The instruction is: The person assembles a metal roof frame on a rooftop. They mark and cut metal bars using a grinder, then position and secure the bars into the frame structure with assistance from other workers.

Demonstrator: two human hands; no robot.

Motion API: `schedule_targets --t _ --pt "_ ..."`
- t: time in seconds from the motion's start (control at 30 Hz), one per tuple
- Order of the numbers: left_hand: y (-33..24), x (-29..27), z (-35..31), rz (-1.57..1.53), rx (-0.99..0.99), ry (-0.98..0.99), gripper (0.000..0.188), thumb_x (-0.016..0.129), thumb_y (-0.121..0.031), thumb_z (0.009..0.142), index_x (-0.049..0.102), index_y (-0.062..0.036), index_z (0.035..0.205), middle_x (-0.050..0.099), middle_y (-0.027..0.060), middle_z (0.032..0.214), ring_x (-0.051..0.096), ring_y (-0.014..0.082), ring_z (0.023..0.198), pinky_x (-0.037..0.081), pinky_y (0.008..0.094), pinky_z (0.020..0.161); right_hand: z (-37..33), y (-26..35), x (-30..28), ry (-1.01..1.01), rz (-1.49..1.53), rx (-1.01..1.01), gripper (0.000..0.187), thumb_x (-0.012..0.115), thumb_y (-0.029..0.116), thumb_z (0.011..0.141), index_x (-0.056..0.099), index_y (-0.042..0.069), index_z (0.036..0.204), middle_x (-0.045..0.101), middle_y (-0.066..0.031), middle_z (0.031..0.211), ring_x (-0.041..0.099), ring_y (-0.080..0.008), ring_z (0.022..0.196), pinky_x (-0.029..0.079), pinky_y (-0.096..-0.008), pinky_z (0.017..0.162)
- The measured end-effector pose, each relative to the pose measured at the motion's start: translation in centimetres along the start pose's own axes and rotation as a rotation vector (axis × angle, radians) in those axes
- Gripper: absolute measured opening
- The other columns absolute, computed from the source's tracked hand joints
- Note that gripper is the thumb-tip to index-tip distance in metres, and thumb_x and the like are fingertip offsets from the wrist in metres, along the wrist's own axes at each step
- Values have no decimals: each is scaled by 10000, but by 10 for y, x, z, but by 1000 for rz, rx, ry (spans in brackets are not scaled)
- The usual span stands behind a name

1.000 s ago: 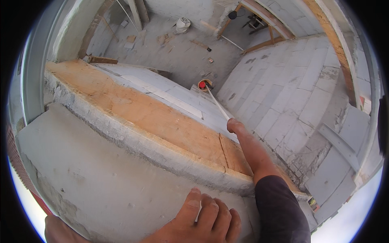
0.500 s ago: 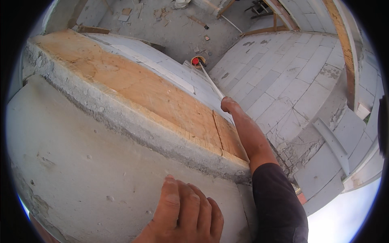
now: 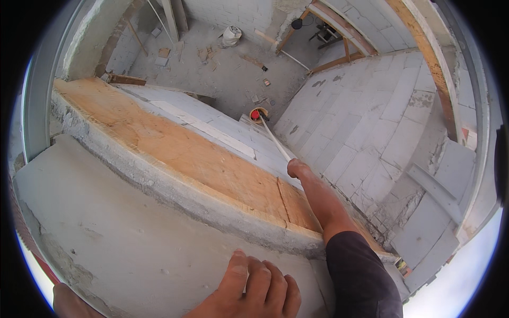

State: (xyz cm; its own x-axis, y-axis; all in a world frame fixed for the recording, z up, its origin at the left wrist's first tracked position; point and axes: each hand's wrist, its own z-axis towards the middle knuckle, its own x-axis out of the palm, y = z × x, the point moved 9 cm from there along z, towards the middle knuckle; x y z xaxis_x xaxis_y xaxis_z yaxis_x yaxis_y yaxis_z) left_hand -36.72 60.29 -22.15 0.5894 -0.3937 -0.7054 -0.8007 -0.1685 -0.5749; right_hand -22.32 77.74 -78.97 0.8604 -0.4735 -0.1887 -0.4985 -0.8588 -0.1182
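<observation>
My right hand (image 3: pixel 298 168), its arm in a dark sleeve, is closed round a long white pole (image 3: pixel 275 142). The pole slopes down and away from me, its far end at a small round tan-rimmed container (image 3: pixel 259 114) with something red in it, too small to make out. My left hand (image 3: pixel 260 286) rests on the smooth grey concrete ledge (image 3: pixel 132 228), fingers slightly bent and apart, holding nothing. Between the ledge and the drop lies a plywood board (image 3: pixel 185 153) along a rough concrete edge.
Pale block walls (image 3: pixel 366 116) stand below on the right. A white sack (image 3: pixel 231 36) and scattered scraps lie on the dusty floor (image 3: pixel 212 74). Timber framing (image 3: pixel 429 47) rises at the right, and a grey metal frame (image 3: pixel 40 106) at the left.
The view has tilted up, showing more of the far floor and the sack. My right hand still grips the pole; my left stays on the ledge.
</observation>
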Motion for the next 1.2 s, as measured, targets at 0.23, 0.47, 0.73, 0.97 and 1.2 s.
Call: schedule_targets --t 0.23,0.47,0.73,0.97,1.2 --pt "-1 1 -2 47 7 -21 361 570 -408 979 655 -143 1210 675 88 1061 653 255 1036 490 520 995 7 0 2 -31 -26 -11 389 618 68 922 675 41 1306 705 -135 1295 689 -290 1186 575 -401 947" --pt "5 -13 -3 -2 -146 40 372 591 -308 952 652 -67 1229 672 131 1157 601 289 1153 421 484 1100 3 3 1 -20 -17 -8 392 620 74 928 668 35 1315 705 -143 1292 689 -291 1187 573 -401 949" --pt "8 -12 -7 -13 -214 -17 370 605 -252 947 647 -33 1242 673 155 1208 590 301 1188 409 464 1131 31 -5 16 -81 -75 -66 374 629 89 932 674 39 1300 712 -137 1280 696 -290 1172 572 -404 936" --pt "3 3 -4 97 -41 -7 340 587 -393 966 672 -133 1167 682 95 1044 655 259 1039 495 515 1000 24 2 13 -82 -97 -60 369 613 78 937 675 38 1298 713 -139 1277 697 -288 1170 573 -404 934" --pt "10 -12 -5 -17 -204 95 387 591 -267 953 632 -25 1252 662 164 1214 581 314 1191 402 471 1130 25 0 13 -74 -87 -47 370 610 75 935 684 48 1297 710 -144 1280 692 -299 1183 572 -410 943"
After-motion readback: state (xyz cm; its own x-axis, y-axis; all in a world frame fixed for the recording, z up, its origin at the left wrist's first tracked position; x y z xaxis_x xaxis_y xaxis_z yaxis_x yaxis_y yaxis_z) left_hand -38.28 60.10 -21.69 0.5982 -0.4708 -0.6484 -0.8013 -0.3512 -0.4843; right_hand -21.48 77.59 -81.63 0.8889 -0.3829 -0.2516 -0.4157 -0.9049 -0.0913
